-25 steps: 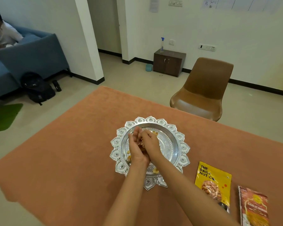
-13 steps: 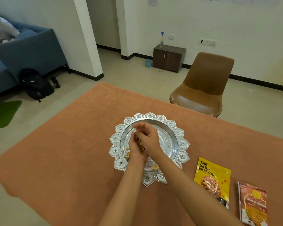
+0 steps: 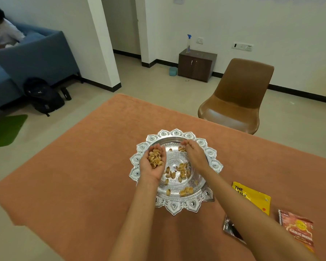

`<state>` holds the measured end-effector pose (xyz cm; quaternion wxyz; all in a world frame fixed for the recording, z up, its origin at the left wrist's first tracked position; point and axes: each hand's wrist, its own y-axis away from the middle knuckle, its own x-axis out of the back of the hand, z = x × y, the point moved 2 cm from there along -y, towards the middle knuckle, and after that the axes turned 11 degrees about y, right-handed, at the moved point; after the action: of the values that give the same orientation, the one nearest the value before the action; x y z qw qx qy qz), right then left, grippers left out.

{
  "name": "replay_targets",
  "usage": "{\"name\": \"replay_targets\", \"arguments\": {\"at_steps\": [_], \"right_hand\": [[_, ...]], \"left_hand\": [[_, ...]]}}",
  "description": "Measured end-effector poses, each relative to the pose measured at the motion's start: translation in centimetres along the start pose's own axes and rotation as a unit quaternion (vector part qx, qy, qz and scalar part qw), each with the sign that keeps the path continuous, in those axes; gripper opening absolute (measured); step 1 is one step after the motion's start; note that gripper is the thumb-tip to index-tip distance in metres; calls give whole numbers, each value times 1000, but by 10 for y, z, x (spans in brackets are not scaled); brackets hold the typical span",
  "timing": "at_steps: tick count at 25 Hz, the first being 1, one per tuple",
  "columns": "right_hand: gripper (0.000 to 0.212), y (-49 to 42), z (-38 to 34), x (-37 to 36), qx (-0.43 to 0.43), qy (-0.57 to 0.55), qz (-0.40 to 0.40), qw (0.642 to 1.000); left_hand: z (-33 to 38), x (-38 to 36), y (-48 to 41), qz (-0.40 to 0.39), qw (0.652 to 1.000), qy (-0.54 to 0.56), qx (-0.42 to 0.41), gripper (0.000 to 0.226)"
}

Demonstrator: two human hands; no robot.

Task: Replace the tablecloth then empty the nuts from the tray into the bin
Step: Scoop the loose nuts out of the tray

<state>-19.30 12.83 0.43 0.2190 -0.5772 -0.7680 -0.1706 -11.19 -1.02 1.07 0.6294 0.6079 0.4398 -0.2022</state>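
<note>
An ornate silver tray [image 3: 176,133] sits mid-table on the orange tablecloth [image 3: 79,178]. Several pistachio shells [image 3: 181,172] lie scattered in its bowl. My left hand [image 3: 153,164] hovers palm-up over the tray's left side, cupped round a small heap of shells. My right hand [image 3: 194,155] is over the tray's far right part, fingers pointing down at a few shells there; whether it grips any is unclear. No bin is plainly in view.
A yellow nut packet [image 3: 254,196], a red snack packet [image 3: 298,227] and a dark packet [image 3: 231,229] lie near the table's right front. A brown chair [image 3: 237,98] stands beyond the table. A cabinet [image 3: 196,65], small teal container [image 3: 173,71], backpack [image 3: 43,97] and sofa with a person are further off.
My hands, pressed together over the tray, have parted. The left now shows a palmful of shells; the right has moved to the tray's far right side.
</note>
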Motion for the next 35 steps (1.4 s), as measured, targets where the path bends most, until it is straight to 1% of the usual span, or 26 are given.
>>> {"name": "replay_targets", "arguments": {"at_steps": [1, 2, 3, 5, 7, 8, 10, 11, 13, 16, 18, 20, 22, 23, 24, 25, 26, 27, 28, 29, 30, 31, 32, 33, 35], "right_hand": [[25, 1, 8, -5, 31, 70, -7, 997], [28, 2, 11, -14, 60, 122, -14, 991], [33, 4, 11, -22, 84, 164, -21, 983], [50, 10, 4, -33, 126, 226, -43, 965], [66, 20, -1, -42, 210, 267, -101, 935], [66, 26, -3, -46, 264, 295, -134, 909], [58, 38, -6, -53, 368, 360, -185, 837], [52, 43, -8, -55, 405, 379, -201, 807], [42, 46, -9, -58, 450, 390, -209, 775], [31, 47, -15, -60, 502, 366, -210, 755], [28, 46, -18, -61, 510, 347, -219, 756], [26, 45, -21, -65, 505, 368, -205, 754], [29, 44, -25, -67, 472, 424, -201, 746], [30, 43, -27, -68, 447, 446, -203, 748], [29, 42, -28, -67, 412, 451, -203, 765], [23, 41, -29, -65, 362, 418, -189, 811], [17, 39, -29, -60, 298, 346, -153, 876], [15, 36, -28, -53, 224, 241, -99, 939], [19, 33, -27, -46, 137, 115, -43, 983], [24, 30, -25, -42, 48, -20, -3, 999], [27, 29, -25, -40, -37, -142, 12, 989], [29, 28, -26, -41, -112, -239, 8, 965], [29, 29, -30, -43, -171, -312, -3, 935], [29, 31, -34, -46, -208, -364, -12, 908], [27, 37, -39, -49, -234, -438, -9, 868]], "left_hand": [[5, -6, 5, -28, 999, 32, 5, 31], [10, -10, 7, -34, 999, 23, 0, 33], [12, -11, 13, -50, 999, 18, -4, 33], [11, -7, 11, -54, 998, -13, -9, 33], [12, -7, 13, -54, 998, -22, -11, 33], [13, -7, 11, -57, 998, -19, -8, 33], [15, -7, 10, -63, 998, 1, -12, 34], [16, -6, 10, -68, 998, 7, -12, 34], [17, -6, 9, -75, 997, 7, -12, 33], [19, -6, 9, -76, 997, 16, -20, 32], [19, -5, 10, -78, 997, 14, -22, 32], [21, -5, 10, -81, 996, 12, -22, 32], [24, -6, 11, -85, 996, 2, -26, 32], [25, -7, 12, -84, 996, 0, -28, 32], [26, -7, 12, -83, 996, 2, -27, 32], [27, -7, 13, -83, 996, 5, -27, 33], [27, -6, 13, -85, 996, 5, -27, 35], [26, -7, 13, -85, 996, 4, -28, 37], [24, -7, 13, -84, 996, 4, -29, 38], [20, -6, 12, -79, 997, 5, -27, 38], [15, -4, 11, -74, 997, 4, -24, 38], [8, -2, 10, -68, 997, -7, -23, 37], [0, 1, 8, -66, 997, -29, -25, 35], [-8, 3, 8, -68, 996, -51, -34, 33], [-22, 5, 9, -74, 991, -83, -70, 34]]}}
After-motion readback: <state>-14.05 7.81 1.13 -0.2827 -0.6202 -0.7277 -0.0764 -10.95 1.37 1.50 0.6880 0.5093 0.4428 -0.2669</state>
